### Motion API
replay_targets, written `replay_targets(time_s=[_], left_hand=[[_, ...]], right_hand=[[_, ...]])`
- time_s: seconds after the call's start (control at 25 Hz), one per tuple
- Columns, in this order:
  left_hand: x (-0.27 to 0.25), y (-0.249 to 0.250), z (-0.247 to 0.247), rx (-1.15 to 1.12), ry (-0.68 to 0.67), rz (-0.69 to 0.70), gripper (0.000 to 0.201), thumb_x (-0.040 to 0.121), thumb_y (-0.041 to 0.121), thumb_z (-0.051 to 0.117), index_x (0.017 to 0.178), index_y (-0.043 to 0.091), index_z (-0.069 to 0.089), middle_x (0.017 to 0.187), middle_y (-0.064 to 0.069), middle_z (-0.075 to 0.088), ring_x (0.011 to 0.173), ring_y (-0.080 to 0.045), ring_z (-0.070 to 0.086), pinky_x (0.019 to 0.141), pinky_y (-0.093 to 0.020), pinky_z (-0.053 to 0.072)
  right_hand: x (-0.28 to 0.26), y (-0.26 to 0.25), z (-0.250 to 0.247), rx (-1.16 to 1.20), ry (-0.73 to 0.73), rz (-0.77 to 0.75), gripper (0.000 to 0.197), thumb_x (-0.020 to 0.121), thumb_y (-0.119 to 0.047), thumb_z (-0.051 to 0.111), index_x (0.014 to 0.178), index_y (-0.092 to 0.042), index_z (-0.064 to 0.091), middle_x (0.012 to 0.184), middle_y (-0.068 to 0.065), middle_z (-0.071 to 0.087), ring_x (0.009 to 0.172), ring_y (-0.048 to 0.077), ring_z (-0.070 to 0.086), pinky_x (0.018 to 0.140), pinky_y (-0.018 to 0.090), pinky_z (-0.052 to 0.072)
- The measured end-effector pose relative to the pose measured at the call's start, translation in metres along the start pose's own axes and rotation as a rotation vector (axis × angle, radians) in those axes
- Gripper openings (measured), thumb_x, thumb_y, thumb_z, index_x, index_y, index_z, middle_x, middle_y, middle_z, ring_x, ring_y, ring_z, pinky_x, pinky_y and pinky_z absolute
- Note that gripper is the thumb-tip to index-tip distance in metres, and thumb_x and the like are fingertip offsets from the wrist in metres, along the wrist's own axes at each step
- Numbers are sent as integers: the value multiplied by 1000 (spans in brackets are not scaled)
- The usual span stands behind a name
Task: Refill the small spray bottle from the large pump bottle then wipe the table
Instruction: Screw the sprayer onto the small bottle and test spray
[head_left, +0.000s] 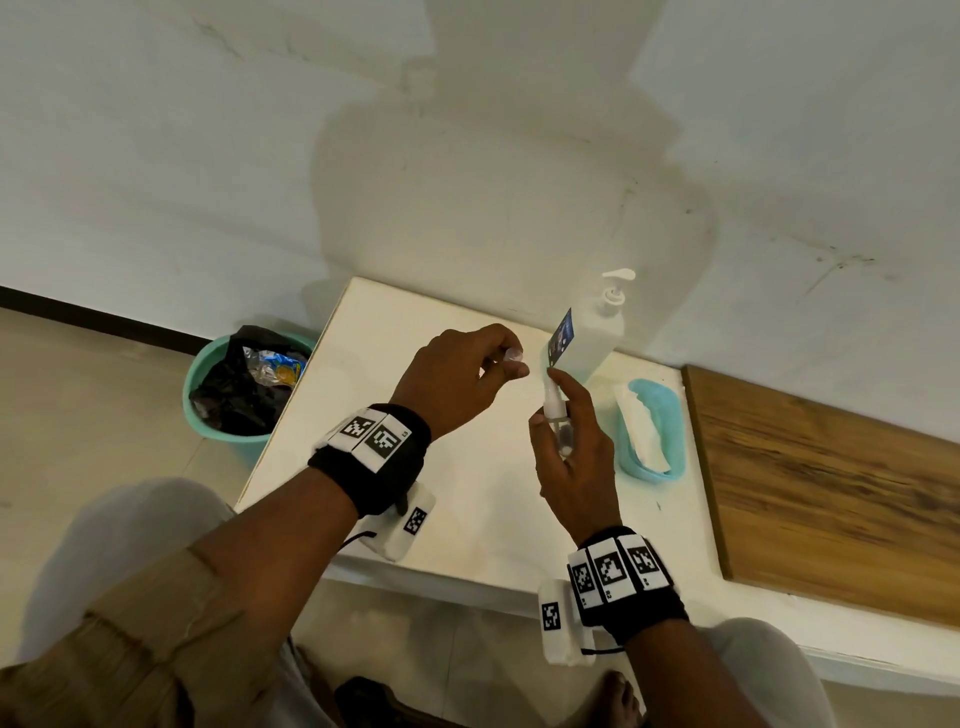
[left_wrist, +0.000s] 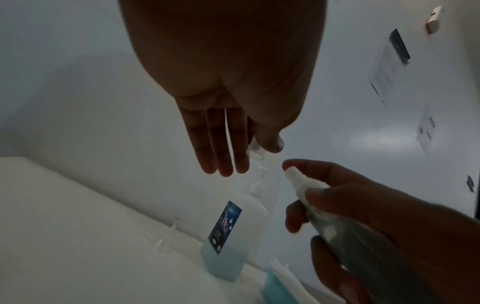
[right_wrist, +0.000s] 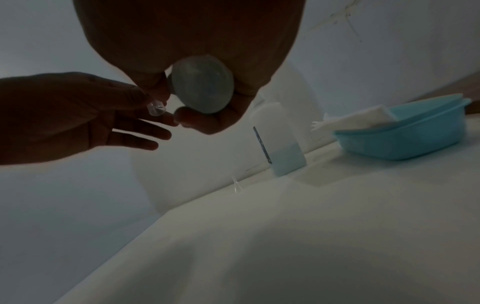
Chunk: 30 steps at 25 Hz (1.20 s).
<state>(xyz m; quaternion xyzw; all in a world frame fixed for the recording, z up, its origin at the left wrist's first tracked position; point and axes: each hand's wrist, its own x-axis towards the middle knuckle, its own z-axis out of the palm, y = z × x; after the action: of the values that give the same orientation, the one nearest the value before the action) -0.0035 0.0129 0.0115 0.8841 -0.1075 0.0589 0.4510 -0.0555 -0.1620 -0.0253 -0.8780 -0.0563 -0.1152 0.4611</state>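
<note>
My right hand (head_left: 558, 415) grips the small clear spray bottle (head_left: 560, 428) upright above the white table (head_left: 467, 519); its white nozzle (left_wrist: 296, 174) is bare, and its round base (right_wrist: 202, 84) shows in the right wrist view. Just left of the nozzle, my left hand (head_left: 511, 364) pinches a small clear cap (left_wrist: 255, 152) between thumb and forefinger, with the other fingers straight. The large pump bottle (head_left: 587, 332), with a blue label and a little blue liquid at the bottom, stands upright at the table's far edge behind both hands.
A teal tray (head_left: 670, 415) holding a folded white cloth (head_left: 641, 431) sits right of the pump bottle. A small clear funnel (left_wrist: 166, 238) lies on the table by the wall. A teal bin (head_left: 208, 415) stands left of the table, a wooden board (head_left: 831, 493) to the right.
</note>
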Motion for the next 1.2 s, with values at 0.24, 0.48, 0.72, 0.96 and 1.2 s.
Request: replay_targets(time_s=[0.24,0.48,0.72,0.96,1.2], left_hand=[[9,-7,-1,66,-12,-21,19,91,42,61,98,25,65,92,10,72,88,-12,65,80,-32,51],[20,-9,-8,143,6,-22,18,89,44,62,98,28,66,92,13,71,89,-9,66,79,-30,49],[24,-17,-10,189,31,-102,20,88,45,64,102,33,71,90,16,65,96,-9,62,81,-25,40],[23,-18,-7,200,0,-129,22,86,45,67,104,34,71,101,14,70,100,-10,61,79,-22,38],[22,-19,-7,190,-16,-159,24,85,46,68,107,36,72,97,17,64,103,-10,59,79,-21,36]], right_hand=[[-4,12,7,-77,-87,9,48,92,-25,63,131,-42,42,113,-20,57,86,5,59,76,16,52],[-8,19,21,-109,-146,53,51,90,-23,63,138,-31,45,133,-6,57,109,17,61,96,40,53],[-13,29,28,-117,-181,96,52,91,-22,63,138,-31,43,137,-4,55,112,21,61,97,45,52],[-15,28,30,-111,-184,102,51,91,-21,62,138,-32,44,137,-7,55,115,15,59,101,40,51],[-12,27,33,-150,-201,83,52,91,-20,62,139,-30,44,138,-6,55,120,15,57,103,26,44]])
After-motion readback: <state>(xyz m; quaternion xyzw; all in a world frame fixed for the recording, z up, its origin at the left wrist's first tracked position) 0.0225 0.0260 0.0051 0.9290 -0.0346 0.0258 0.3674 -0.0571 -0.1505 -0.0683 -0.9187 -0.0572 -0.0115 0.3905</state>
